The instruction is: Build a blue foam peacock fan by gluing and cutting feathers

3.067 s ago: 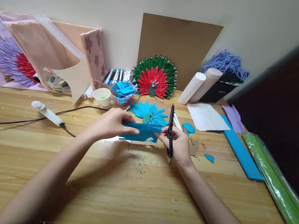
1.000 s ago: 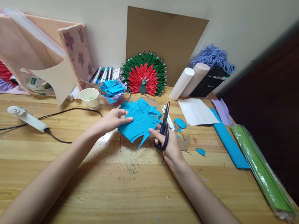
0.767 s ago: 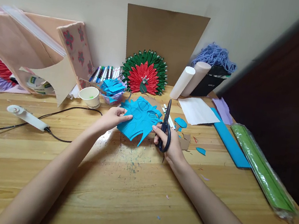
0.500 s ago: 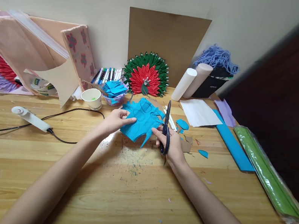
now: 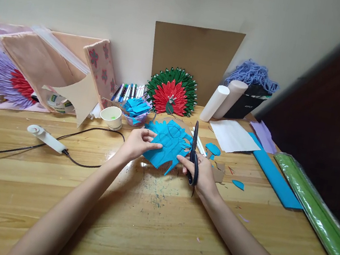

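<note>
My left hand [image 5: 137, 143] pinches the left edge of a blue paper sheet [image 5: 167, 143] that bears drawn petal outlines and has jagged cut edges. The sheet is held just above the wooden table [image 5: 128, 220]. My right hand [image 5: 201, 172] grips black scissors [image 5: 192, 157], blades closed and pointing up and away from me, and its fingertips also touch the sheet's right edge. Small blue petal cut-outs [image 5: 213, 148] lie to the right of the scissors.
A paper cup [image 5: 112, 116], a bowl of blue scraps [image 5: 136, 110], markers [image 5: 129, 91] and a red-green paper peacock [image 5: 172, 92] stand behind. A white glue gun [image 5: 44, 138] with cable lies left. Blue [image 5: 276, 175] and green [image 5: 318, 213] paper rolls lie right.
Three seconds ago both hands held the blue paper flat and folded; now it is opened out showing cut edges. Over the last second the hands hold steady; only the camera view shifted.
</note>
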`<state>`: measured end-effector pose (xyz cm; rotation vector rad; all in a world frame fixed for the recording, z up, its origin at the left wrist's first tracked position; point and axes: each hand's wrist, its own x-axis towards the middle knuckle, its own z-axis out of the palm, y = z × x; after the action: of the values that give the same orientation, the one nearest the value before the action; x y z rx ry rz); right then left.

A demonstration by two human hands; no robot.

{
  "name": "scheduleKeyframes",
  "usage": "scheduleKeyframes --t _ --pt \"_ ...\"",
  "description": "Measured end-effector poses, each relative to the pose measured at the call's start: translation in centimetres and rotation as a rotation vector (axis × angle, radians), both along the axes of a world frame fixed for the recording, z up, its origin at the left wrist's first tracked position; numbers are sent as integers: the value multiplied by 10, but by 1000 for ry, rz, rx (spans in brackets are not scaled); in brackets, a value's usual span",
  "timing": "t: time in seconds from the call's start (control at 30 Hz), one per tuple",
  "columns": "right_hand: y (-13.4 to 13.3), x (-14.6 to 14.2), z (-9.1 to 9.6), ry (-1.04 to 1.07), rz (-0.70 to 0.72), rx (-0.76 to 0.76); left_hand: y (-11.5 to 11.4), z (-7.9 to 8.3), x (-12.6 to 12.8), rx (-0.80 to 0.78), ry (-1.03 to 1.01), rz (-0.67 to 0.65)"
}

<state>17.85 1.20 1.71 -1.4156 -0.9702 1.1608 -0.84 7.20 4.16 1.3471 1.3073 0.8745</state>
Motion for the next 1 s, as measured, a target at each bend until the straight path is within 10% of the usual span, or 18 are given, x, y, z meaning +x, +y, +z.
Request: scheduleKeyframes --t 1.0 --pt "0 -4 -8 43 -23 -13 3 -16 0 247 145 -245"
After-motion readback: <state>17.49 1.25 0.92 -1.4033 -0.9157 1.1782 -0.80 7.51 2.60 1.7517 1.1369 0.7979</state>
